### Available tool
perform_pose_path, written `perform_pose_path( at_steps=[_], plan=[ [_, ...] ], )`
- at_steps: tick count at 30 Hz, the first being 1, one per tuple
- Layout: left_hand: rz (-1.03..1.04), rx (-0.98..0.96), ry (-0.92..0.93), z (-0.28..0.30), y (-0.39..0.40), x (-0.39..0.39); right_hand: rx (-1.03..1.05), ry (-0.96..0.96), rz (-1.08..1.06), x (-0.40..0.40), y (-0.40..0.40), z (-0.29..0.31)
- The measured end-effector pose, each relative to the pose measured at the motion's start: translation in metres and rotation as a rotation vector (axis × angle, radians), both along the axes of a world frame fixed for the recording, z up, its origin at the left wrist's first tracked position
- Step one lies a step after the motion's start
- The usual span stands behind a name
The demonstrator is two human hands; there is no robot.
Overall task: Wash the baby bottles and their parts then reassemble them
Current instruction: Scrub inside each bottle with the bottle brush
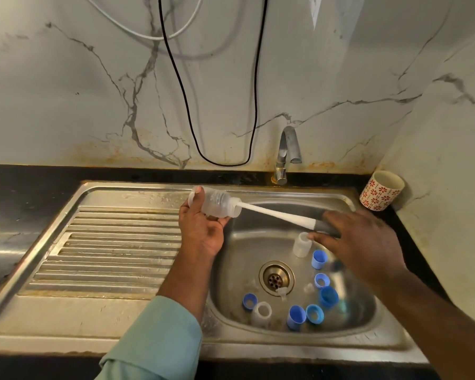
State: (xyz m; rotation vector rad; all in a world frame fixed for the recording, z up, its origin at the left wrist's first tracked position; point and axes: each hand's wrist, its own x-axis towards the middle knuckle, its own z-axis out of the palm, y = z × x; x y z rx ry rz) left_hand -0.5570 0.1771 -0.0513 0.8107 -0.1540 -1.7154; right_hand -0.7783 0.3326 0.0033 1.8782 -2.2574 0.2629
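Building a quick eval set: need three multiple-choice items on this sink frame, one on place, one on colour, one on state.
1. Where is the patterned cup?
A. in the basin
B. on the counter right of the sink
C. on the drainboard

2. What colour are the caps and rings in the basin?
A. blue
B. red
C. green

3. What is the left hand doing?
A. hanging idle
B. turning the tap
C. holding the bottle

Key: 1 B, it stands in the corner by the wall. 2 A, all are blue. 3 C, while the right hand holds the brush, whose head is inside the bottle.
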Motion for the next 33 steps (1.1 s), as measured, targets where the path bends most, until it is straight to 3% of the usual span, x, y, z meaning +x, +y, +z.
perform_pose_path(
  at_steps=[3, 7, 10, 14, 17, 21, 25, 29, 33],
  plan=[
    [0.036, 0.038, 0.047, 0.001, -0.002, -0.002, 0.046, -0.060, 0.229, -0.013, 0.002, -0.013],
    [0.102, 0.047, 0.059, 0.001, -0.003, -0.004, 0.092, -0.370, 0.313, -0.030, -0.003, -0.013],
    [0.139, -0.025, -0.030, 0.004, -0.002, -0.006, 0.146, -0.237, 0.356, -0.038, -0.015, -0.014],
    [0.103, -0.081, -0.043, 0.005, -0.012, -0.003, -0.029, -0.114, 0.303, -0.031, -0.024, -0.011],
    [0.104, -0.078, -0.012, 0.003, -0.021, 0.001, 0.104, -0.061, 0.150, -0.015, -0.029, -0.011],
    [0.063, -0.108, 0.031, 0.000, -0.034, 0.007, 0.307, -0.322, 0.222, -0.001, -0.020, -0.018],
    [-0.011, -0.106, 0.174, -0.005, -0.037, 0.004, 0.328, -0.573, 0.174, -0.015, -0.019, -0.013],
    [0.047, -0.139, 0.098, -0.003, -0.031, -0.010, 0.208, -0.578, 0.077, -0.012, -0.027, -0.021],
    [0.094, -0.093, -0.088, -0.004, -0.039, -0.006, 0.394, -0.671, 0.031, 0.003, -0.018, -0.022]
  ],
)
